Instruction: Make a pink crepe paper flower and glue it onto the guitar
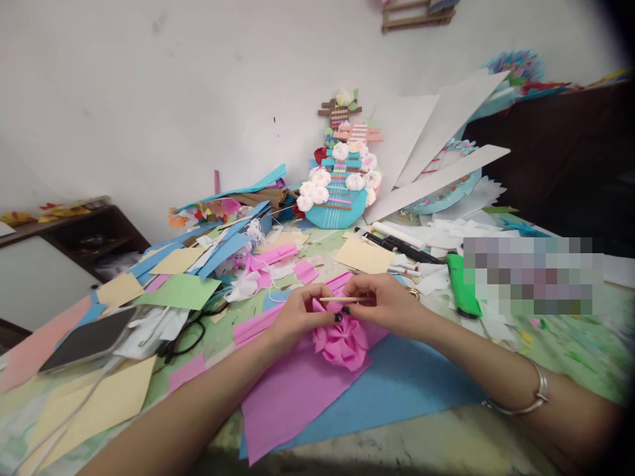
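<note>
A pink crepe-paper flower (342,340) is at the centre, over a pink paper sheet (278,413) that overlaps a blue sheet (417,377). My left hand (302,309) is closed on the flower's upper left edge, thumb and fingers pinched. My right hand (384,304) pinches a thin wooden stick (342,299), which lies level across the flower's top, its left end near my left fingers. Both thumbs almost meet above the flower's middle. The petal edge between my fingers is partly hidden.
Scissors handles and pens (407,246) lie beyond my right hand, with a green tube (461,284) farther right. A phone (89,337), cables and coloured papers (183,291) cover the left. A blue paper instrument with white flowers (337,205) stands at the back.
</note>
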Demonstrator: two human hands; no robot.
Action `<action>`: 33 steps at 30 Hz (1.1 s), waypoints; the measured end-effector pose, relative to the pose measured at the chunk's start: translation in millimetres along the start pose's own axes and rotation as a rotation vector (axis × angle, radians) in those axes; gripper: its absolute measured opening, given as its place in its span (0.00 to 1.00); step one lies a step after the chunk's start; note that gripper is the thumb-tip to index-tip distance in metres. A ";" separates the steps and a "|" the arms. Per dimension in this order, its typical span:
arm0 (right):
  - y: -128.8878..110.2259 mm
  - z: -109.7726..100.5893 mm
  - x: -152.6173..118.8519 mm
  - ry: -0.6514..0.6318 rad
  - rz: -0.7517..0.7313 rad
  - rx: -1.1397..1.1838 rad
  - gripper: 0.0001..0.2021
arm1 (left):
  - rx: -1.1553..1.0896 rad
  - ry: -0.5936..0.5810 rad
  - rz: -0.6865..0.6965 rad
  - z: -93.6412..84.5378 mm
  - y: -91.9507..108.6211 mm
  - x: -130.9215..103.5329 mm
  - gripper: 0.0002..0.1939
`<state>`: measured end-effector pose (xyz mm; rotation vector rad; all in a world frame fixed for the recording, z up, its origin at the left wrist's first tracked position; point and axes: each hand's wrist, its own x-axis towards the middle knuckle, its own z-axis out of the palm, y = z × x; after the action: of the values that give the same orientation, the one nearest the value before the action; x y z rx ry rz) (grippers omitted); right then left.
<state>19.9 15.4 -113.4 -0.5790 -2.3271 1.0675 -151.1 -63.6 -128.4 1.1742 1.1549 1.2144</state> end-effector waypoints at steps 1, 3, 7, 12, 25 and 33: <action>0.7 0.5 0.1 0.006 0.000 -0.003 0.03 | -0.018 -0.006 0.001 -0.2 -0.4 0.3 0.11; 2.1 0.9 0.2 0.006 -0.003 -0.004 0.02 | -0.025 -0.009 0.009 -1.1 -0.8 1.3 0.10; 2.5 0.4 -0.9 0.015 -0.025 -0.057 0.04 | 0.079 0.002 0.022 -3.6 1.9 2.7 0.10; -4.1 2.5 -3.9 0.083 -0.084 -0.209 0.04 | 0.234 0.082 0.041 -1.5 8.5 1.2 0.09; -7.9 -9.2 -4.0 -0.033 -0.157 -0.335 0.09 | 0.380 0.135 0.148 -1.2 4.9 -0.3 0.07; 0.7 -5.3 -4.6 0.075 -0.265 -0.473 0.15 | 0.309 0.195 0.188 -1.3 4.8 0.9 0.04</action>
<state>26.8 16.2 -112.2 -0.4496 -2.5090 0.3673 -152.6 -62.6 -123.7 1.4450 1.4419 1.3476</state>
